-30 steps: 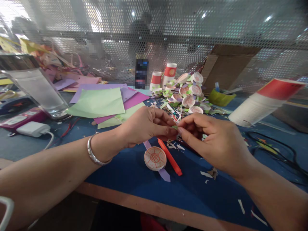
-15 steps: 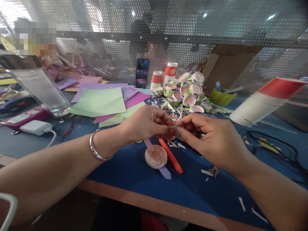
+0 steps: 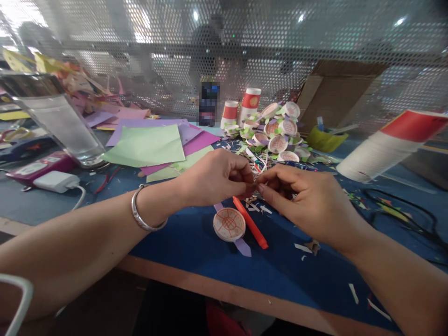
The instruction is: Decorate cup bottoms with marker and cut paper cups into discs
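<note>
Paper scrap pinched between left hand and right hand, fingertips meeting.

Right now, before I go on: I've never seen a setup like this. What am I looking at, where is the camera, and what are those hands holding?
There is no machine here: these are a person's two bare hands, seen from one camera worn on the head, looking forward and down. The left hand, with a silver bracelet, and the right hand meet fingertip to fingertip, pinching a tiny piece too small to identify. Below them on the blue table lie a round paper disc and an orange stick. Farther back are coloured paper sheets, a pile of similar discs, paper cups on their side and a glass.
</note>
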`<action>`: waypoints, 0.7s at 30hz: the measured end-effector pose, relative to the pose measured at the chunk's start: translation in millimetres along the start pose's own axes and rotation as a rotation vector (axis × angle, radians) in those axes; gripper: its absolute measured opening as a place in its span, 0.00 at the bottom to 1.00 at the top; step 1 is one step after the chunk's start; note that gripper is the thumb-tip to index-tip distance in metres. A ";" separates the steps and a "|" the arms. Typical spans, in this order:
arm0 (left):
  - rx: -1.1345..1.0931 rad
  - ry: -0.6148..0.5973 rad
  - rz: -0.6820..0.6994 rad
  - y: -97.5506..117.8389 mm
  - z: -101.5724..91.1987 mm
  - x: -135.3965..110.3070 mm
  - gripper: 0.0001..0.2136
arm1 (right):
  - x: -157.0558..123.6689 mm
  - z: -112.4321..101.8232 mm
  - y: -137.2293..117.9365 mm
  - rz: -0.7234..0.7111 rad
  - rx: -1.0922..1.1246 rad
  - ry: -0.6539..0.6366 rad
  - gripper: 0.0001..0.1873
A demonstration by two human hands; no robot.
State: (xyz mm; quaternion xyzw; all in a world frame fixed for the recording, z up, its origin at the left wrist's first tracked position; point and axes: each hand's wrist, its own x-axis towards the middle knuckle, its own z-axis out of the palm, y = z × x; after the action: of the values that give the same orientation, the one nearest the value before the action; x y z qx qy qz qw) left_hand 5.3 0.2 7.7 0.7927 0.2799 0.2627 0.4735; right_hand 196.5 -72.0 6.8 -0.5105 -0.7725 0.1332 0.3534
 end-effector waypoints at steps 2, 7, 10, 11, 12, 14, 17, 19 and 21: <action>-0.032 -0.007 0.007 -1.0 -2.4 1.1 0.03 | 0.2 0.6 0.1 0.010 0.020 0.001 0.04; 0.204 -0.130 0.030 8.0 -23.1 -2.0 0.04 | -0.8 1.3 -2.0 0.031 0.034 -0.005 0.04; 0.408 -0.278 -0.023 16.2 -41.5 -5.7 0.06 | -1.9 2.1 -4.2 0.019 0.025 -0.047 0.06; 0.471 -0.291 -0.039 17.4 -47.2 -6.3 0.06 | -2.2 2.5 -4.8 0.009 0.012 -0.072 0.06; 0.537 -0.289 -0.062 17.7 -52.3 -6.6 0.06 | -2.4 3.0 -5.4 -0.003 -0.004 -0.100 0.07; 0.667 -0.280 -0.118 16.5 -60.7 -6.0 0.06 | -2.3 4.0 -6.4 -0.017 -0.038 -0.157 0.08; 0.818 -0.313 -0.186 15.1 -68.3 -4.9 0.08 | -1.6 5.2 -6.8 -0.026 -0.073 -0.229 0.09; 0.876 -0.297 -0.188 17.1 -69.1 -5.1 0.08 | -1.5 5.5 -6.6 -0.036 -0.096 -0.270 0.10; 0.904 -0.265 -0.153 21.0 -65.6 -6.7 0.09 | -1.7 5.8 -6.3 -0.038 -0.109 -0.309 0.11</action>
State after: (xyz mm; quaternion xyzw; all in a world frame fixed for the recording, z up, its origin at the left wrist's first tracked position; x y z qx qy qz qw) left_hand -40.0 26.8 52.7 0.9230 0.3610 -0.0247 0.1307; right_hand 188.6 -75.4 5.5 -0.4874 -0.8334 0.1615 0.2046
